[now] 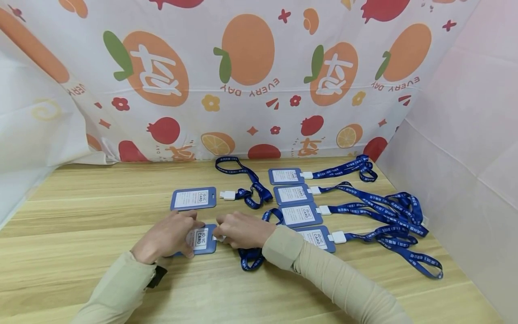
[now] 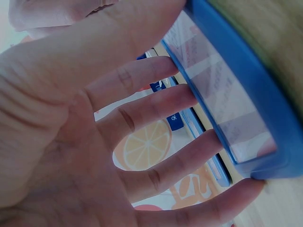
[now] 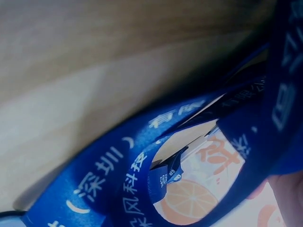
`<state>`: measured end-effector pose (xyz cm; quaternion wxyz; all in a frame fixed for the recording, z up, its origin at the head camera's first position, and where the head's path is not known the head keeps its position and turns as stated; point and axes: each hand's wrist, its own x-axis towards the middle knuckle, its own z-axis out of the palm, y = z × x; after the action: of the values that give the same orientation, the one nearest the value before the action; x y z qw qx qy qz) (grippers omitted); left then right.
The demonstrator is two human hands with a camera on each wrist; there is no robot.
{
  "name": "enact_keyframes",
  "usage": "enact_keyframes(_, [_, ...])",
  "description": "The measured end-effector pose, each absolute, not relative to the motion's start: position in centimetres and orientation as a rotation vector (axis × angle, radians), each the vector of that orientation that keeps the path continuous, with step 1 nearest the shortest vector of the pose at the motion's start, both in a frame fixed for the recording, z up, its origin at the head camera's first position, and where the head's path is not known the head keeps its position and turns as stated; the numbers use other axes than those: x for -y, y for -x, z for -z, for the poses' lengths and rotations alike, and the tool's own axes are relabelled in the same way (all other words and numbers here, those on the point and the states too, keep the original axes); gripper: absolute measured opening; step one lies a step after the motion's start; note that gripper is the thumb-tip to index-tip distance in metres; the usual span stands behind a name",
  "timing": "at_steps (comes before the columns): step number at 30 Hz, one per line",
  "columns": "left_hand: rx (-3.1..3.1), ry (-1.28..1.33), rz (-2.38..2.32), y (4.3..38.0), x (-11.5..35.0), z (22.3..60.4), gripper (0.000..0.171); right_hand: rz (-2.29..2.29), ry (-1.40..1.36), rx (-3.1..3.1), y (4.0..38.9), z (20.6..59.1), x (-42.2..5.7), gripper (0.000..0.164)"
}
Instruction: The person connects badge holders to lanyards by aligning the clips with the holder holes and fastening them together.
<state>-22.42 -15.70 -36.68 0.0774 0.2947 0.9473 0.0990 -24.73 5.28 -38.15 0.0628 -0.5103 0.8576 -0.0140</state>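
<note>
In the head view, my left hand [image 1: 163,236] grips a blue ID card holder [image 1: 201,239] lying on the table. Its thumb presses the near edge and its fingers sit along the far edge, as the left wrist view of the holder [image 2: 227,85] also shows. Against the holder's slotted right end, my right hand [image 1: 244,230] pinches the white clip [image 1: 218,238] of a blue lanyard. That lanyard's printed strap [image 1: 252,261] trails beneath the right hand and loops large in the right wrist view. Fingers hide most of the clip.
Behind my hands lie another card holder [image 1: 193,198] and a separate lanyard with a white clip [image 1: 229,195]. On the right, several card holders [image 1: 301,213] with lanyards [image 1: 372,211] form a column. A fruit-print cloth [image 1: 251,112] hangs along the table's back edge.
</note>
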Motion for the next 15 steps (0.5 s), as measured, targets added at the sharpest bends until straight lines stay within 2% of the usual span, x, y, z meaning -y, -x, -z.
enact_keyframes(15, [-2.835,-0.879,-0.299,22.52,15.72,36.66,0.069,0.039,1.517,-2.590,24.75,38.02,-5.18,0.027])
